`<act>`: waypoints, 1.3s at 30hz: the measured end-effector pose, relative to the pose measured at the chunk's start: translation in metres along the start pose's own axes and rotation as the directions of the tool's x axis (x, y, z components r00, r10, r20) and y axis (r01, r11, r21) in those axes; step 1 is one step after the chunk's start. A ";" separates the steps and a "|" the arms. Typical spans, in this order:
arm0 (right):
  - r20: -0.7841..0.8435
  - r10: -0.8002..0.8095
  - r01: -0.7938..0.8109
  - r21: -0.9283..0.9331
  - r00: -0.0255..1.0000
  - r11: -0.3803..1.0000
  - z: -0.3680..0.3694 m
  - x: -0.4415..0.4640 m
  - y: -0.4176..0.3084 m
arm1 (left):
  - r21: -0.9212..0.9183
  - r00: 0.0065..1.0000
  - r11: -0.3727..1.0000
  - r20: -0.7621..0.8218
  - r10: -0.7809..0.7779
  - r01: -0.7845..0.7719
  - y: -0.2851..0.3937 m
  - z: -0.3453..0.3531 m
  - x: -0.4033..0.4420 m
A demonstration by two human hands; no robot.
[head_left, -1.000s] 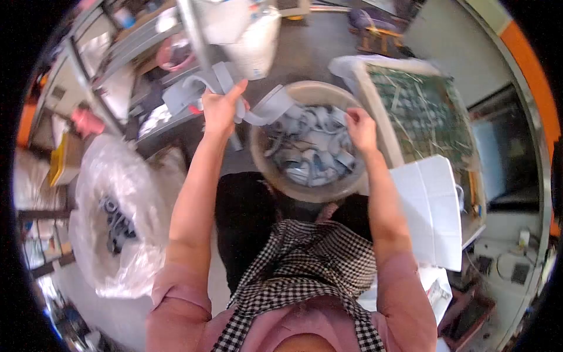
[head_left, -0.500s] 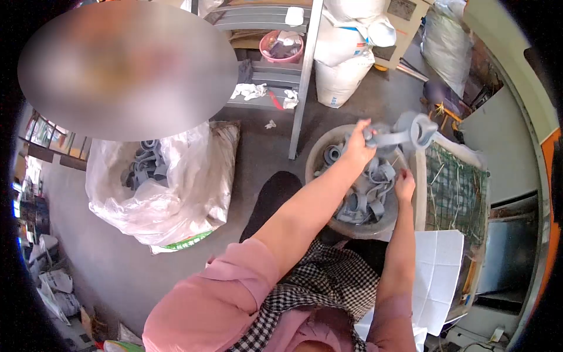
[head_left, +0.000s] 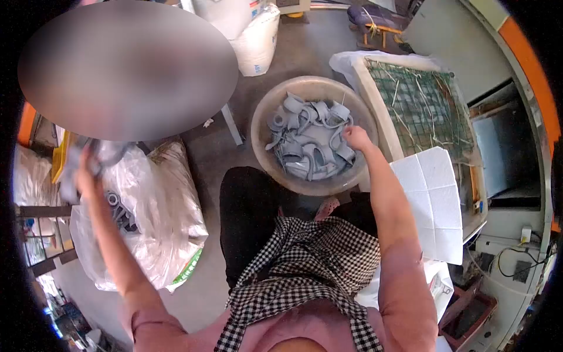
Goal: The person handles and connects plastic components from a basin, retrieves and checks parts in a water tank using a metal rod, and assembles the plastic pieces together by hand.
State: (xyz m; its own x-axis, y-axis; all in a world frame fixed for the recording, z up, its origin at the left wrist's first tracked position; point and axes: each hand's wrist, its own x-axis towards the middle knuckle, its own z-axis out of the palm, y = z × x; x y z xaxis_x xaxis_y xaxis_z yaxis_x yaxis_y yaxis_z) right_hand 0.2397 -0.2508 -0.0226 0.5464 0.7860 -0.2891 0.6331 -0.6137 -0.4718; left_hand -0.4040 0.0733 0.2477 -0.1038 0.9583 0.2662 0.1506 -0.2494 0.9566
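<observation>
My left hand, stretched far to the left, is closed around a grey plastic part smeared by motion. Below it stands an open clear plastic bag with several grey parts inside. My right hand is at the inner right side of a round, cloudy plastic tub, fingers curled together beside the parts. What they hold, if anything, cannot be made out. Curved grey plastic parts with ring-shaped ends lie heaped in the tub.
Right of the tub is a pale-framed box with green netting, and a white folded sheet lies nearer me. White sacks and a metal post stand beyond. A small stool is at the back.
My left hand has swung from above the tub to the bag at the left, carrying a grey part. My right hand stays by the tub's right side. The view has turned.
</observation>
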 end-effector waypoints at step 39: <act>-0.132 -0.204 0.195 0.926 0.970 0.324 -0.058 -0.083 -0.145 | 0.234 0.774 0.897 0.453 -0.443 0.376 -0.001 0.184 -0.131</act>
State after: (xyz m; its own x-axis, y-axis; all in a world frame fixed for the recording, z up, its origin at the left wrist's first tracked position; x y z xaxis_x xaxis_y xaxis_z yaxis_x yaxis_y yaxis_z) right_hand 0.1350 -0.2313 0.1183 0.4732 0.8779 -0.0737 -0.1964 0.0235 -0.9802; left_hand -0.2099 -0.0262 0.1899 0.2978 0.9153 -0.2712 0.3265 0.1693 0.9299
